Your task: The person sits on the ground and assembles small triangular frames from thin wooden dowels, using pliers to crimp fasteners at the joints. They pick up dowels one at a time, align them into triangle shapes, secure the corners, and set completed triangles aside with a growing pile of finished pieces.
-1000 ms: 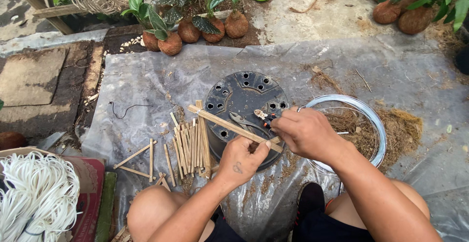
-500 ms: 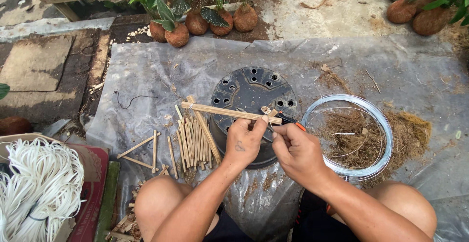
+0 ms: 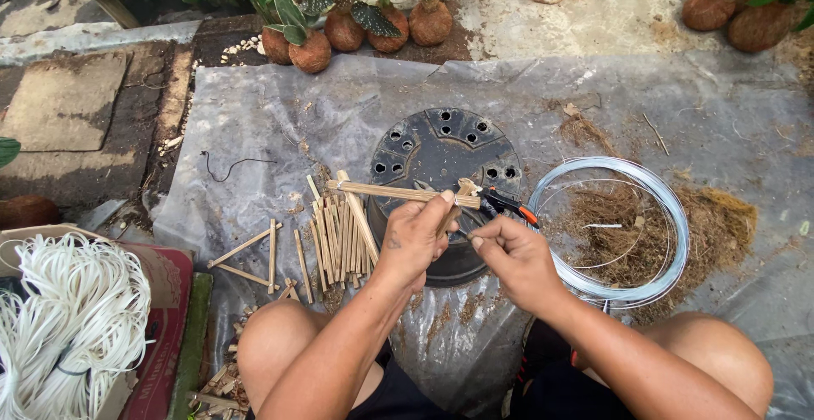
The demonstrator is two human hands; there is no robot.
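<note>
The left hand (image 3: pixel 414 242) pinches one end of a bamboo stick (image 3: pixel 398 191) above an upturned black pot (image 3: pixel 441 144); the right hand (image 3: pixel 513 255) grips thin wire. Beneath lies a plastic sheet (image 3: pixel 254 115) on outdoor ground, with a wire coil (image 3: pixel 670 208) alongside.

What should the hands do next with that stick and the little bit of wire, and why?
Probably pull the thin wire snug around the joint. The left hand pinches a long bamboo stick where a short piece crosses it over the upturned black pot, and the right hand seems to pinch a fine strand right beside that crossing. The joint looks not yet bound.
</note>
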